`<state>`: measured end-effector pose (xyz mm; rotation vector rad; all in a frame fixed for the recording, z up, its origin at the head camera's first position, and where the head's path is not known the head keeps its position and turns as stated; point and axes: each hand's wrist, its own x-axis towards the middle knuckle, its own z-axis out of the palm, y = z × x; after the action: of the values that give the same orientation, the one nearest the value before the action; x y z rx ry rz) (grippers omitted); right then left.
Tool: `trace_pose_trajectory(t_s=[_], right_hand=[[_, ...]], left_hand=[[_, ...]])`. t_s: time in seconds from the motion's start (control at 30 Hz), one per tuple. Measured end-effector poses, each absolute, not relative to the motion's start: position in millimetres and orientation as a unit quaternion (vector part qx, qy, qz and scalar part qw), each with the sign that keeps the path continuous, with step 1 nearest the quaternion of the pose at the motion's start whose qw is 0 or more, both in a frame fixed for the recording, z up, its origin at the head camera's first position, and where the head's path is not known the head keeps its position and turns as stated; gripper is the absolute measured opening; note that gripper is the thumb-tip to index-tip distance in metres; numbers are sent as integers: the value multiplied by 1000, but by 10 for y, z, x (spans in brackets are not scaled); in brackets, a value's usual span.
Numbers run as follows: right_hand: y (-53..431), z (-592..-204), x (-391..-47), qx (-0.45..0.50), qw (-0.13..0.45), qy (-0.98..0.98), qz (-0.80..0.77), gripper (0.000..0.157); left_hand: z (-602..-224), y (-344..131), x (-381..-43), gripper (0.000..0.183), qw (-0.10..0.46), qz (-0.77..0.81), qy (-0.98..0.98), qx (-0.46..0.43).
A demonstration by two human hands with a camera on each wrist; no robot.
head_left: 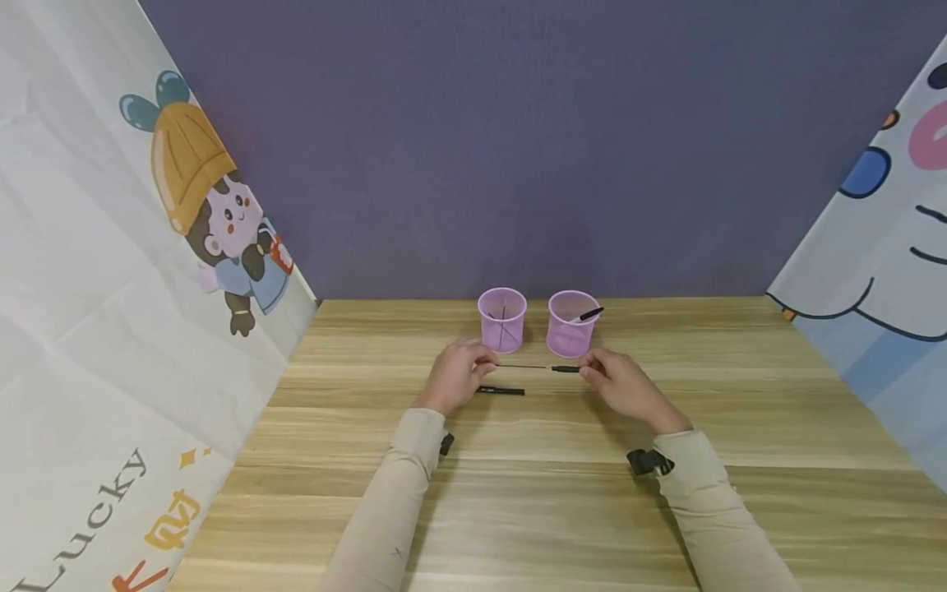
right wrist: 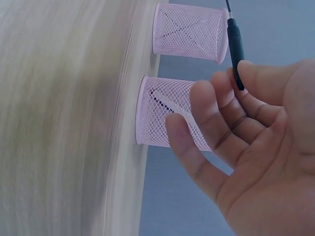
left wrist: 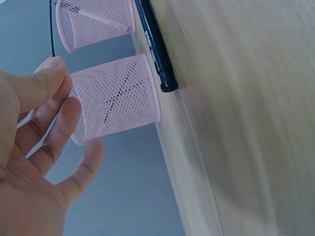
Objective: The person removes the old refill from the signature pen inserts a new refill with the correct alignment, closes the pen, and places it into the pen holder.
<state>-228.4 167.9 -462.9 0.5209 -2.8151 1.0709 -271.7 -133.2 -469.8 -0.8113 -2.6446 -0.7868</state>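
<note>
My left hand (head_left: 460,374) pinches one end of a thin dark pen refill (head_left: 521,366) between thumb and index finger. In the left wrist view, the refill (left wrist: 51,29) rises from the fingertips while the other fingers are spread. My right hand (head_left: 625,385) pinches a short black pen piece (head_left: 565,369), lined up with the refill's far end. In the right wrist view, a silvery tip shows at the top of this pen piece (right wrist: 235,46); whether the two parts touch, I cannot tell. A black pen barrel (head_left: 503,390) lies on the table beside my left hand.
Two pink mesh cups stand behind the hands. Thin dark sticks are in the left cup (head_left: 503,337); a black-and-whitish pen part (head_left: 590,314) leans in the right cup (head_left: 570,341). The wooden table (head_left: 533,510) meets a dark back panel (head_left: 518,148).
</note>
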Motion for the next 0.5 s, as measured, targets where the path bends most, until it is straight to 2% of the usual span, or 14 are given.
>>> trace_pose_trajectory(t_s=[0.5], right_hand=[[1735,-4616,-2290,164,41,-921,352,9]], left_hand=[[-4721,-1364,-2738,5,127,-275,-915,-266]])
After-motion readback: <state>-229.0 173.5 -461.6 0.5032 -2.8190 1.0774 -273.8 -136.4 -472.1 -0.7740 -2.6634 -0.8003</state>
